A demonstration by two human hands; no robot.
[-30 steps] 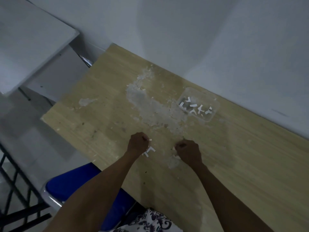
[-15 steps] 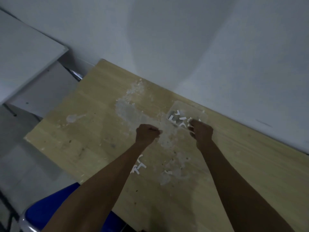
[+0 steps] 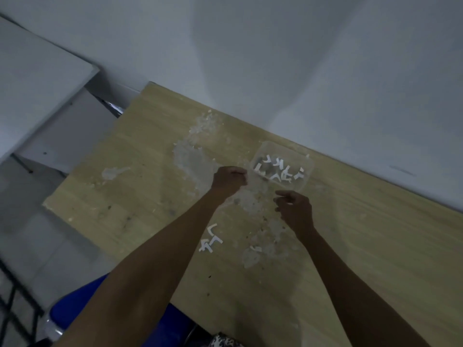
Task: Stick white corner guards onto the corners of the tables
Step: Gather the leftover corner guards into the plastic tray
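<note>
Hands hover above a wooden table (image 3: 350, 246), both forearms reaching in from the near edge. Left hand (image 3: 229, 180) is balled into a fist just left of the tub (image 3: 284, 146), fingers curled tight; whether it holds anything cannot be told. Right hand (image 3: 295, 209) sits just on the near side of the tub, thumb and fingers loosely curled with a gap between them, nothing seen in the pinch.

The clear tub holds a heap of white corner guards (image 3: 280, 171) (about ten, too tangled for a sure count). Three loose guards (image 3: 210, 239) lie on the tabletop well to the near-left of the tub, between the forearms. White residue (image 3: 193, 161) smears the wood left of the tub. One blue chair (image 3: 75, 309) stands at the table's near-left edge.
</note>
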